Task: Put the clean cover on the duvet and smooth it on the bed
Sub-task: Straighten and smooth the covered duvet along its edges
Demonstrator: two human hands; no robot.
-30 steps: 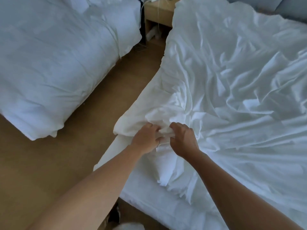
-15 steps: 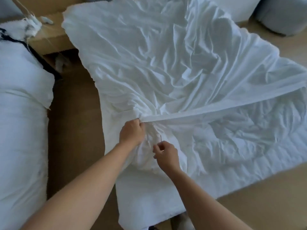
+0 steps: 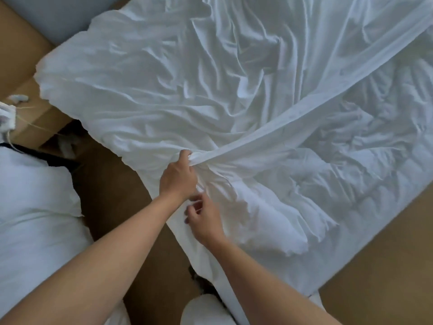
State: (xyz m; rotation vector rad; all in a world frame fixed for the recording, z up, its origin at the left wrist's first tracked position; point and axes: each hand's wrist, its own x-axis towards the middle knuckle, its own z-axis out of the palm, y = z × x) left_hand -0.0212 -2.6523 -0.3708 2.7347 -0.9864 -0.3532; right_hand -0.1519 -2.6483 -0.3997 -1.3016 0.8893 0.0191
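View from above, looking down at a bed [image 3: 264, 285] whose near corner points toward 6 o'clock. A crumpled white cover [image 3: 187, 90] spreads across the bed from the centre up to 12 and 1 o'clock, and its left edge hangs over the bedside at 10 o'clock. The cover's flat hem runs as a taut band from the centre out toward 2 o'clock. Below that band, at 3 o'clock, the puffy white duvet [image 3: 339, 179] lies bare and rumpled on the bed. The left hand [image 3: 178, 177], at the centre, grips the bunched end of the hem with curled fingers. The right hand [image 3: 203, 219], just beneath it toward 6 o'clock, has curled fingers against white cloth; whether it pinches any cannot be told. Tan floor [image 3: 379, 254] shows at 4 o'clock, and a second white bed [image 3: 35, 207] lies at 8 o'clock.
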